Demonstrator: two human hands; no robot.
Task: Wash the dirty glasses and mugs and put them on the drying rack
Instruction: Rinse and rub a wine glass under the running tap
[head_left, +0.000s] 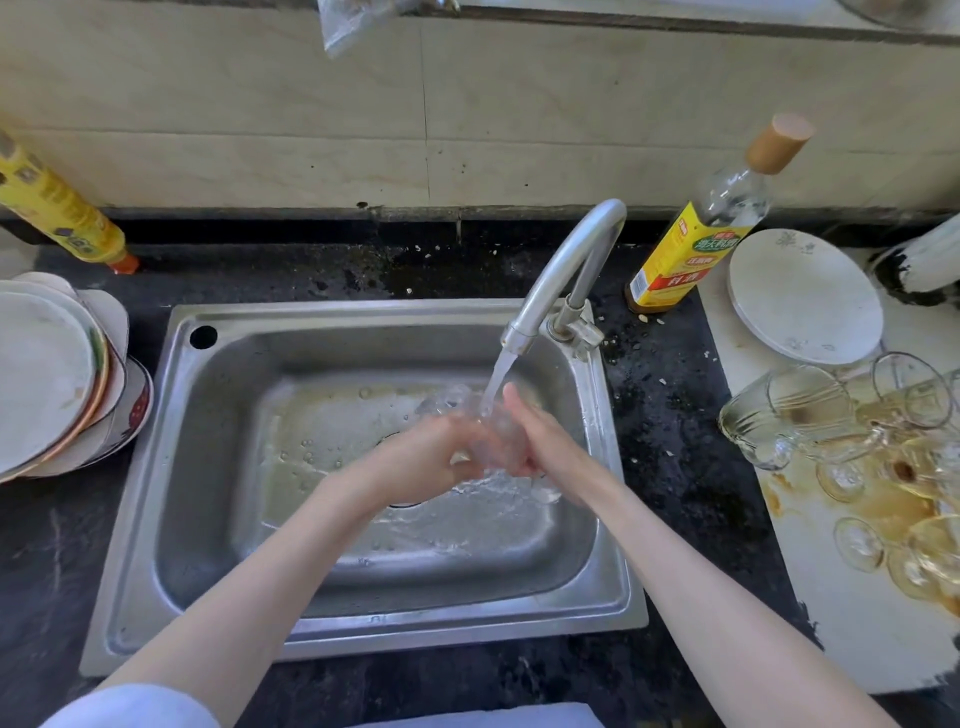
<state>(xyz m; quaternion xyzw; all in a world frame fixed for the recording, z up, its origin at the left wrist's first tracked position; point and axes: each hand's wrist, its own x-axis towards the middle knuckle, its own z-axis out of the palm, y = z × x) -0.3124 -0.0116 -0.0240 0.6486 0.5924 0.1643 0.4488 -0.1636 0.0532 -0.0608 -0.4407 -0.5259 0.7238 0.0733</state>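
A clear glass (475, 423) is held over the steel sink (171, 467) under the running stream from the tap (566, 270). My left hand (431, 457) grips it from the left and my right hand (540, 441) holds it from the right; the glass is blurred and partly hidden by water and fingers. Several dirty glasses and mugs (841, 447) lie jumbled on a white board (857, 623) at the right, with brownish liquid spilled around them.
A stack of plates (57, 374) sits left of the sink. A yellow-labelled bottle (696, 234) and a white plate (805, 296) stand at the back right. A yellow bottle (57, 213) leans at the back left. The black counter (675, 415) is wet and speckled.
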